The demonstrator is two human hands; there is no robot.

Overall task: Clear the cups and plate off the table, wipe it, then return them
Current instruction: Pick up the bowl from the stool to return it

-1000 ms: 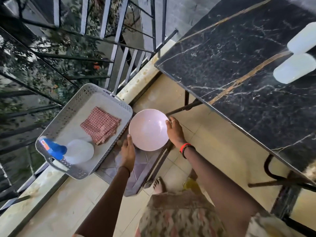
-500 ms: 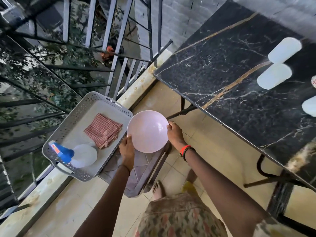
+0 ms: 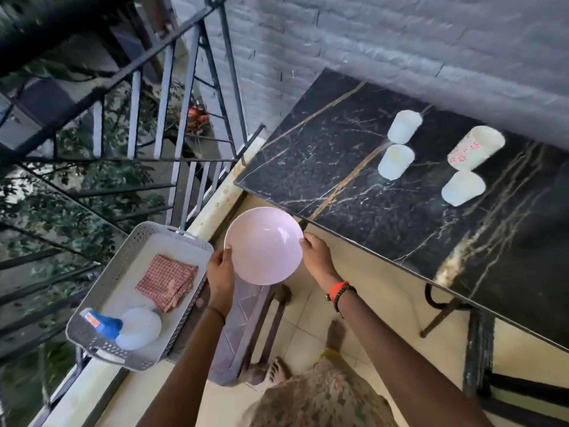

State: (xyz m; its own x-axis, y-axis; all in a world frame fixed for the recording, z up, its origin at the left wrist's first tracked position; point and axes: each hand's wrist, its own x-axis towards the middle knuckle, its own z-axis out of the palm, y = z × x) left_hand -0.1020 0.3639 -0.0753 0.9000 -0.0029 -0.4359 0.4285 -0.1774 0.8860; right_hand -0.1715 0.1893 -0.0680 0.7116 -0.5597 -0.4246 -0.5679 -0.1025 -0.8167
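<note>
A pale pink plate (image 3: 264, 245) is held in the air between both hands, just off the near left corner of the black marble table (image 3: 354, 192). My left hand (image 3: 220, 274) grips its left rim and my right hand (image 3: 317, 257) grips its right rim. Several white cups stand on the table's far right part: a plain cup (image 3: 403, 126), another cup (image 3: 395, 161), a flower-patterned cup (image 3: 475, 147) and a fourth cup (image 3: 463, 188).
A grey perforated tray (image 3: 92, 309) on the ledge at left holds a red checked cloth (image 3: 167, 282) and a blue-capped spray bottle (image 3: 123, 326). A purplish stool (image 3: 243, 322) stands below the plate. Metal railing runs at left, a grey brick wall behind the table.
Both hands have lifted the plate off the stool and carried it up and right toward the table's corner. The view has swung up, bringing all the cups into sight.
</note>
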